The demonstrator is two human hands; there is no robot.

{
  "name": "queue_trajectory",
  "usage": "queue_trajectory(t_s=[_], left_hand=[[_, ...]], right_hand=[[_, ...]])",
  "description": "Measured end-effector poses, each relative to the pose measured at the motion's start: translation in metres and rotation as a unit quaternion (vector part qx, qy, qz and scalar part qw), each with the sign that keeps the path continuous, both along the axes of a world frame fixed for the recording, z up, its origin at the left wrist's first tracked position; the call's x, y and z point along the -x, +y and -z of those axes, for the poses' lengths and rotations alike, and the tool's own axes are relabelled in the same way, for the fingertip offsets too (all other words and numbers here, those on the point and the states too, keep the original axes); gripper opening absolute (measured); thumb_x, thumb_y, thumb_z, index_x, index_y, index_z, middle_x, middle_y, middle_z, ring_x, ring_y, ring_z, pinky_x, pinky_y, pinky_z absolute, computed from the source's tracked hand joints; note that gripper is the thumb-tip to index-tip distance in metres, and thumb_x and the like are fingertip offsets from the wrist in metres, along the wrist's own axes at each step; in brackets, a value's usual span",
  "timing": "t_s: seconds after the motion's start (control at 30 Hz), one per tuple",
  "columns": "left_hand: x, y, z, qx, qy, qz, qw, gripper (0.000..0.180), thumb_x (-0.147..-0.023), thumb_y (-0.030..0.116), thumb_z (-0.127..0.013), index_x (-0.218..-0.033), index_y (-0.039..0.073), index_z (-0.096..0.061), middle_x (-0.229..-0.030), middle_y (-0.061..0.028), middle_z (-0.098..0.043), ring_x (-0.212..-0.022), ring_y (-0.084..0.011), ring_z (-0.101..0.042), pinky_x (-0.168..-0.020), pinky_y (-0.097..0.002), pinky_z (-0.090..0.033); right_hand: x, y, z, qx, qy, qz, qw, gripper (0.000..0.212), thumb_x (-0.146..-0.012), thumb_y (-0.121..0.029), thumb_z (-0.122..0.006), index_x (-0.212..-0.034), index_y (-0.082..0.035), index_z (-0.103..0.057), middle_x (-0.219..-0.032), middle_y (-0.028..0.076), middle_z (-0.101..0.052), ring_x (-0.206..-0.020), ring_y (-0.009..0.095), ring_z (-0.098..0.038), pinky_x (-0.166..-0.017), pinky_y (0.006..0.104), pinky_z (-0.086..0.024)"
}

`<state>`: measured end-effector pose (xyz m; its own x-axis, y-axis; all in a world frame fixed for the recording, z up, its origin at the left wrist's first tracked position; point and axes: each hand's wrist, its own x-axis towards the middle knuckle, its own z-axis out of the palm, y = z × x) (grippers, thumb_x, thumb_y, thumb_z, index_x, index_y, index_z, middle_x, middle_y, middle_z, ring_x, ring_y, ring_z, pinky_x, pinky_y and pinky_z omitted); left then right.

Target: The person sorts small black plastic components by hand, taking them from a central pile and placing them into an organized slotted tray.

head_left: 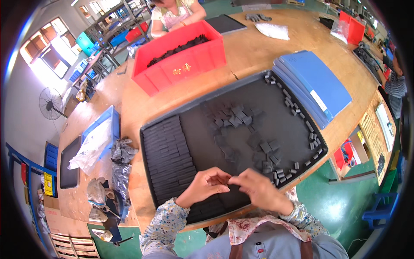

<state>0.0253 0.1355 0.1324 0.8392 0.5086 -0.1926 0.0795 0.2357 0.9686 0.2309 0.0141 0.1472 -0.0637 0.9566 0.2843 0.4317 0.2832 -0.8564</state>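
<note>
Over the near edge of a large black tray (202,155), my two hands meet at the fingertips. My left hand (204,186) has its fingers curled, the thumb a little below them. My right hand (260,190) is closed in a pinch against the left fingertips. Whatever lies between them is too small or hidden to make out. Tightly packed rows of flat black pieces (168,146) fill the tray's left side. Loose black square pieces (237,115) are scattered about its middle. Small grey-black cylinders (293,105) lie along the right side and near right corner.
Beyond the tray stands a red bin (181,64) of black pieces, a person behind it. Blue folders (315,86) lie against the tray's right edge. On the left are a blue crate (101,134) with clear plastic and grey gloves (98,194). A white bag (272,31) lies far off.
</note>
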Motion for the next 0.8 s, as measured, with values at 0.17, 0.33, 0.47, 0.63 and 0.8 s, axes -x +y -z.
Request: queue_trajectory(t_s=[0.17,0.33,0.47,0.63,0.8], left_hand=[[0.002,0.005,-0.002,-0.065,0.069,0.0,0.996,0.012,-0.087,0.006,-0.076,-0.092,0.0,-0.067,-0.082,-0.003,-0.071,-0.071,-0.0054,-0.063,-0.063,-0.0209,-0.05],[-0.002,-0.005,-0.001,-0.082,0.012,-0.009,0.997,0.019,-0.087,0.008,-0.076,-0.101,-0.001,-0.07,-0.086,-0.0042,-0.072,-0.074,-0.0067,-0.064,-0.066,-0.0225,-0.052],[-0.005,-0.005,0.008,-0.095,-0.024,-0.019,0.995,0.018,-0.089,0.007,-0.074,-0.104,-0.002,-0.07,-0.085,-0.0048,-0.071,-0.074,-0.0072,-0.063,-0.066,-0.0228,-0.052],[0.001,0.001,0.01,-0.087,0.068,0.057,0.992,0.02,-0.089,0.007,-0.074,-0.106,-0.002,-0.069,-0.084,-0.0032,-0.07,-0.074,-0.0064,-0.062,-0.064,-0.0222,-0.05],[-0.003,-0.004,0.013,-0.082,0.027,0.027,0.996,0.021,-0.087,0.012,-0.077,-0.101,-0.002,-0.07,-0.082,-0.0026,-0.068,-0.074,-0.0056,-0.06,-0.065,-0.0219,-0.049]], right_hand=[[0.016,0.007,0.015,-0.005,0.035,-0.053,0.998,0.054,-0.08,0.009,-0.068,-0.131,-0.008,-0.058,-0.101,0.014,-0.058,-0.091,0.035,-0.062,-0.075,0.04,-0.052],[0.009,0.012,0.014,-0.048,0.033,0.039,0.998,0.031,-0.079,0.009,-0.069,-0.106,-0.005,-0.066,-0.097,0.011,-0.057,-0.09,0.032,-0.061,-0.074,0.0388,-0.051],[0.004,0.016,0.027,-0.094,-0.118,0.088,0.985,0.023,-0.076,0.003,-0.073,-0.095,-0.006,-0.064,-0.094,0.01,-0.056,-0.089,0.031,-0.06,-0.075,0.0394,-0.051],[0.005,0.015,0.027,-0.079,-0.139,0.064,0.985,0.024,-0.076,0.001,-0.074,-0.097,-0.006,-0.064,-0.094,0.01,-0.056,-0.091,0.031,-0.06,-0.076,0.0397,-0.052],[0.009,0.01,0.015,-0.006,0.08,0.124,0.989,0.02,-0.082,0.004,-0.072,-0.098,-0.003,-0.064,-0.089,0.01,-0.065,-0.078,0.022,-0.067,-0.07,0.0309,-0.053]])
